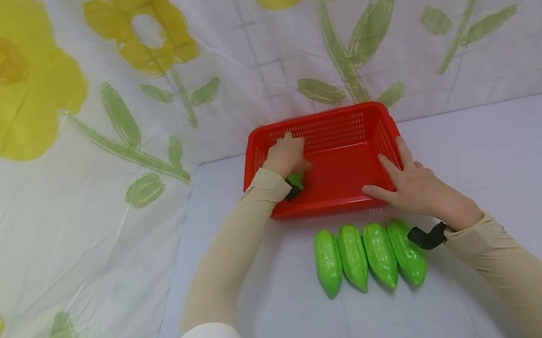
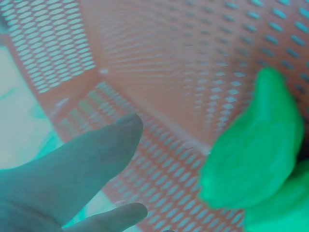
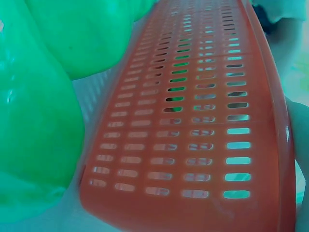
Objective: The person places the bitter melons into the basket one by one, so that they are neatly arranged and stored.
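A red plastic basket (image 1: 331, 207) with slotted sides stands against the back cloth. My left hand (image 1: 286, 155) reaches into its left part, palm down, above a green ridged fruit (image 1: 297, 181) partly hidden by the wrist. In the left wrist view, two green fruits (image 2: 256, 150) lie in the basket, apart from the extended thumb (image 2: 106, 150). With fingers spread, my right hand (image 1: 416, 186) rests at the basket's front right corner, touching the rim. Before the basket, several long green fruits (image 1: 353, 257) lie side by side, the rightmost partly behind the right wrist's camera.
A pale cloth-covered table (image 1: 509, 177) holds everything. Behind and to the left hangs a white curtain (image 1: 240, 48) with painted yellow flowers, close to the basket's back rim. The row of fruits lies close under the right wrist camera (image 1: 428, 237).
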{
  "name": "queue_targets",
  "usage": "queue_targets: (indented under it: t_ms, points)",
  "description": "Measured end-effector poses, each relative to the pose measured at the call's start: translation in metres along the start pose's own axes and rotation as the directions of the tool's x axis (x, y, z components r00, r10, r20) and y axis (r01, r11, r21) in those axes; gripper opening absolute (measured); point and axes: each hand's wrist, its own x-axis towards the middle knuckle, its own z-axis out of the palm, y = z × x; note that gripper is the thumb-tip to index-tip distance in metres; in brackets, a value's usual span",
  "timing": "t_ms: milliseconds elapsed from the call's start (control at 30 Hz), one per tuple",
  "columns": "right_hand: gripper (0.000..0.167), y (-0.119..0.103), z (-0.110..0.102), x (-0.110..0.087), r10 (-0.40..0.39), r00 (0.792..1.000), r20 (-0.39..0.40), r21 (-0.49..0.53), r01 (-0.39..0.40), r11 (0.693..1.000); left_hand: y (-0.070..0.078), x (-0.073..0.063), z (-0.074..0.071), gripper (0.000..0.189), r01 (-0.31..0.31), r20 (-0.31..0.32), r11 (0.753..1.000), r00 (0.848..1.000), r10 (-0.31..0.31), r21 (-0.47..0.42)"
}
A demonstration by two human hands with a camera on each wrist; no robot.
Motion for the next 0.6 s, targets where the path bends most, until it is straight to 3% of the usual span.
queue_targets:
  t_ms: [267, 600]
  points:
    - [0.104, 0.001, 0.001, 0.0, 0.01, 1.0, 0.007, 0.003, -0.01, 1.0, 0.009, -0.032, -0.023, 0.082, -0.011, -0.005, 1.0, 1.0, 0.011, -0.004]
    - [0.103, -0.001, 0.0, -0.001, -0.002, 1.0, 0.001, -0.012, 0.002, 1.0, 0.005, -0.091, -0.025, 0.073, -0.096, -0.148, 0.995, 0.985, 0.091, -0.03]
